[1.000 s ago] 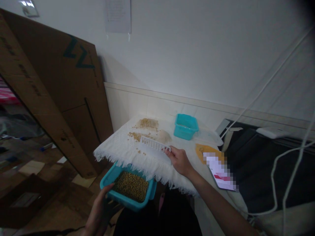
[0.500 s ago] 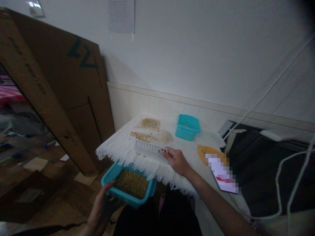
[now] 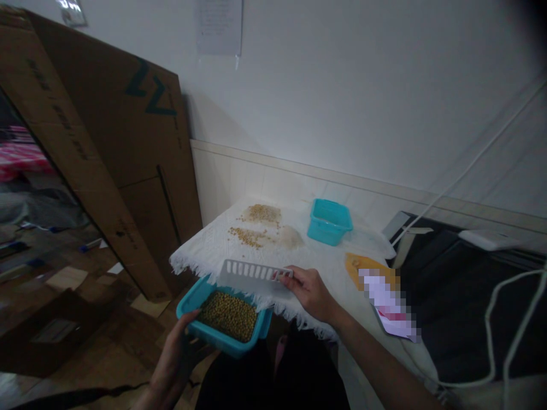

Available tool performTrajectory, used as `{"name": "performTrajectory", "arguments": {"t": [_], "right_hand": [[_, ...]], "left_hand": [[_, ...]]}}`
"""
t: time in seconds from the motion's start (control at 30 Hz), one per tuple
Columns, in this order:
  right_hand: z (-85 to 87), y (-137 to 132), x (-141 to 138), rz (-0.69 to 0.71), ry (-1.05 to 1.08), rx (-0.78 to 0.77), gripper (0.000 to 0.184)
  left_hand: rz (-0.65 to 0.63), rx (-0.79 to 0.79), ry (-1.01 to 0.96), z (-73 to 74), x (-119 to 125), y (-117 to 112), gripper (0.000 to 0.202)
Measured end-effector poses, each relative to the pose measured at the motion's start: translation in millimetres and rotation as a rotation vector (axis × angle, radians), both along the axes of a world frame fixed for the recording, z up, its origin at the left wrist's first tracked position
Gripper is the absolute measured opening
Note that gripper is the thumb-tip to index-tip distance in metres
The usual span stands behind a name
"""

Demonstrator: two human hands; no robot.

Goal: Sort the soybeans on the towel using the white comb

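Observation:
My left hand grips the near left rim of a turquoise plastic tub, held just below the table's fringed edge. Soybean-like yellow beans fill part of the tub. My right hand is closed on the right end of a white slotted plastic piece, perhaps a small basket or divider. Its long side lies across the cloth's front edge, above the tub's far rim. Behind it, scattered beans and a second bean pile lie on the white cloth, beside a pale grain heap.
Another turquoise tub stands at the back of the table on the white fringed cloth. To the right are a yellow packet, a phone with a blurred screen, and white cables. A tall cardboard box stands at the left.
My right hand has drawn the white slotted piece toward me, to the cloth's front edge. The few beans in front of it no longer show on the cloth. My left hand keeps the tub in place.

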State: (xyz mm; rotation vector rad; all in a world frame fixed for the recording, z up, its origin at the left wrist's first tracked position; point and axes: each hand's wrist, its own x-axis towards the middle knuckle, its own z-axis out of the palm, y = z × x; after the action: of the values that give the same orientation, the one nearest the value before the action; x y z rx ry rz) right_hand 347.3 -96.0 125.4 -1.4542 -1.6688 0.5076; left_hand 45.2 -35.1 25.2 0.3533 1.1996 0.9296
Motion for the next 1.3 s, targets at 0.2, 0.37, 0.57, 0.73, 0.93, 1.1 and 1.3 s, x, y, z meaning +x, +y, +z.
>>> {"name": "performTrajectory", "arguments": {"t": [0.2, 0.37, 0.57, 0.73, 0.93, 1.1, 1.3], "right_hand": [[-0.8, 25.0, 27.9, -0.388, -0.099, 0.149, 0.038], [-6.9, 37.5, 36.6, -0.46, -0.184, 0.152, 0.035], [-11.5, 40.2, 34.5, -0.426, -0.209, 0.119, 0.033], [-8.6, 42.7, 37.3, -0.473, -0.225, 0.166, 0.033], [-12.7, 45.4, 34.1, -0.451, -0.21, 0.131, 0.034], [-15.6, 43.8, 27.2, -0.395, -0.172, 0.129, 0.036], [-14.0, 40.6, 24.6, -0.402, -0.172, 0.141, 0.037]], "left_hand": [[0.014, 0.005, -0.003, 3.0, 0.0, -2.4, 0.026], [0.02, -0.013, 0.016, 7.7, 0.8, -3.2, 0.024], [0.02, 0.001, 0.014, 4.9, 1.6, -2.5, 0.02], [0.023, -0.003, 0.017, 2.5, 1.7, -1.5, 0.026], [0.033, -0.026, 0.004, 16.3, 3.6, -4.3, 0.017], [0.02, -0.024, -0.008, 14.9, 2.4, -4.4, 0.017], [0.021, -0.008, 0.01, 4.3, 0.1, -2.3, 0.015]]}}
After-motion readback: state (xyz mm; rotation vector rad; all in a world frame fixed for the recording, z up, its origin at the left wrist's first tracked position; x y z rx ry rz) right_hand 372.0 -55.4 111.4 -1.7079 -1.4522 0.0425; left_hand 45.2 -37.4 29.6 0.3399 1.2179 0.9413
